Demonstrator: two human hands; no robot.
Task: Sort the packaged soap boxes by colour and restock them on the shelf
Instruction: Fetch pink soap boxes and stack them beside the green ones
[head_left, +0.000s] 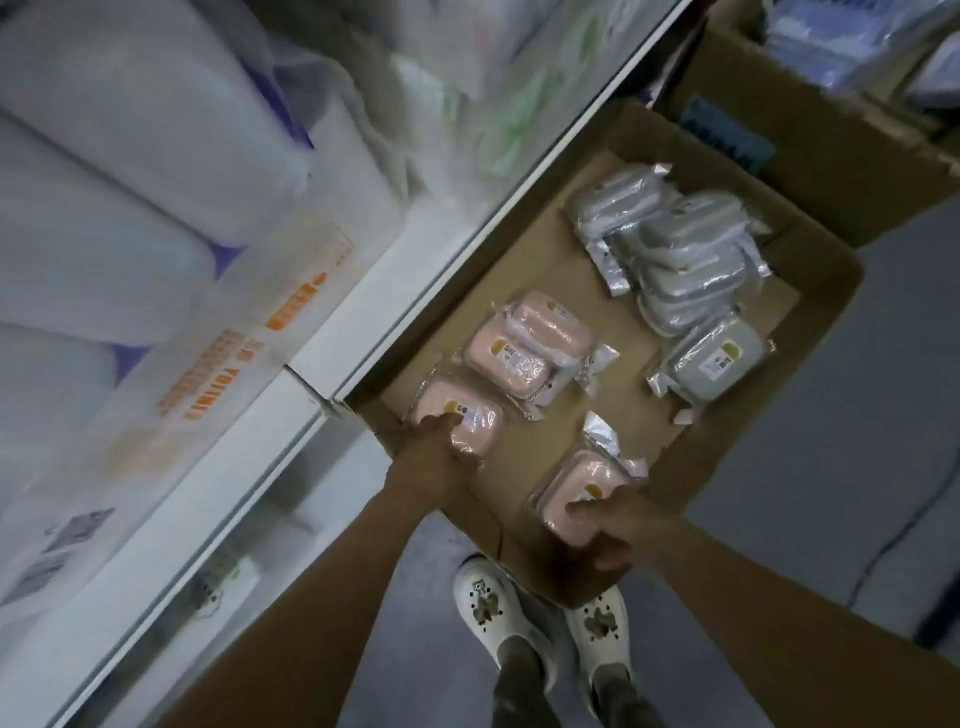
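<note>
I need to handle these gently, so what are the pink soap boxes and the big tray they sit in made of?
Pink soap boxes: apparently hard plastic, each sealed in a clear glossy film bag that crinkles and glints. Tray: matte brown corrugated cardboard, going by its folded walls and creases.

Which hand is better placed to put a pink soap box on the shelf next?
Left. The left hand holds a pink soap box right beside the shelf; the right hand is farther away.

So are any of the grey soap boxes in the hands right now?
No, the left hand and right hand each grip a pink soap box.
</note>
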